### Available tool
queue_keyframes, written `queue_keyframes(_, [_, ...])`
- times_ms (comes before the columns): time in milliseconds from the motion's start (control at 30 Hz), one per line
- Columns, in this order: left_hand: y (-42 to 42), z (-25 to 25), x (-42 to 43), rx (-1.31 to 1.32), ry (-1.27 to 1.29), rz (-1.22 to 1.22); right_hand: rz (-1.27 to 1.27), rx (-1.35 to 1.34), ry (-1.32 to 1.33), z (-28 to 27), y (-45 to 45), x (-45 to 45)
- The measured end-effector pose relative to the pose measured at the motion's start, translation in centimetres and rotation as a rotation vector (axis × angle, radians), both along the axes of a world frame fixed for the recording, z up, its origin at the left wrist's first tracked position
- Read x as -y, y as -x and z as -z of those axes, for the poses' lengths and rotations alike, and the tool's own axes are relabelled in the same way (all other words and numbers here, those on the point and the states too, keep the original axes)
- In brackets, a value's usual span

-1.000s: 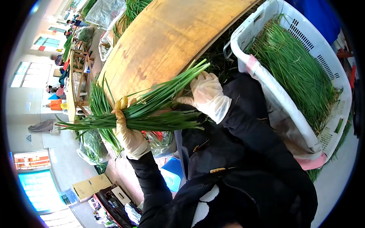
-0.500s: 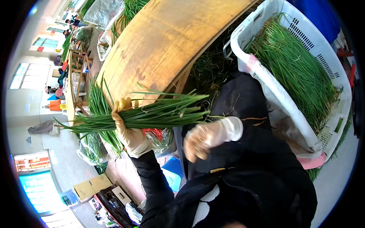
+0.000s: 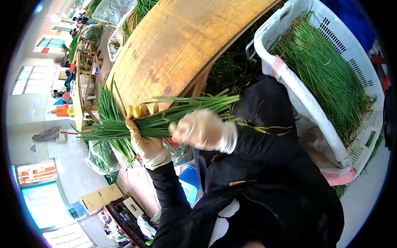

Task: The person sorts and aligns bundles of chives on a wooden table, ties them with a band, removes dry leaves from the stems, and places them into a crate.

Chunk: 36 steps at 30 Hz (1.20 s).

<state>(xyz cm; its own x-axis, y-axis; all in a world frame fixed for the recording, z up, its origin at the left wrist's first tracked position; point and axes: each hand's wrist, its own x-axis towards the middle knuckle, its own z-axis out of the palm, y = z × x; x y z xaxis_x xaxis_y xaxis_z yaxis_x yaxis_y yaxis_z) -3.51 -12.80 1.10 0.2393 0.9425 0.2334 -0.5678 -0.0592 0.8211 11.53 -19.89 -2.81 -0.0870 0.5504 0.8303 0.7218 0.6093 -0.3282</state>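
Note:
A bundle of long green stalks (image 3: pixel 165 122) lies across the middle of the view, its pale ends toward the right. My left hand (image 3: pixel 142 131), in a pale glove with yellowed fingertips, is wrapped round it near its left part. My right hand (image 3: pixel 200 130), gloved too and blurred by motion, is at the bundle's lower side with its fingers curled; whether it grips any stalks is too smeared to tell. More green stalks (image 3: pixel 106 108) lie on the table's left end, behind my left hand.
A curved wooden table (image 3: pixel 165 49) spans the top middle. At the right, a white basket (image 3: pixel 308 103) holds a mass of green stalks. Loose stalks lie below the table. A blue container (image 3: pixel 189 182) stands on the floor. People (image 3: pixel 82 20) are far off at upper left.
My right hand has left the bundle's right end, swung down beside my lap, then come back up to the bundle's lower side. My left hand keeps its hold; the stalks have shifted slightly.

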Motion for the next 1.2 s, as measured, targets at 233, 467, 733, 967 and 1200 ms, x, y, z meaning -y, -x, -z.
queue_keyframes(233, [0.9,0.2,-1.2,0.013,-0.023,-0.167,-0.852,-0.361,0.032,-3.9,3.1,6.1])
queue_keyframes(467, [6.7,1.0,-4.3,0.147,-0.066,-0.196,-0.995,-0.518,0.384,-3.6,-6.0,8.5])
queue_keyframes(733, [10.2,1.4,-5.2,0.446,-0.092,-0.026,-0.697,-0.317,0.856,-0.6,-12.5,11.2])
queue_keyframes(967, [4.5,-0.5,-2.5,0.234,-0.145,-0.195,0.051,-0.009,0.628,1.7,-4.6,4.5])
queue_keyframes(1200, [2.5,-1.3,-0.6,0.397,-0.077,-0.034,-0.220,-0.327,0.701,3.9,-3.3,1.2])
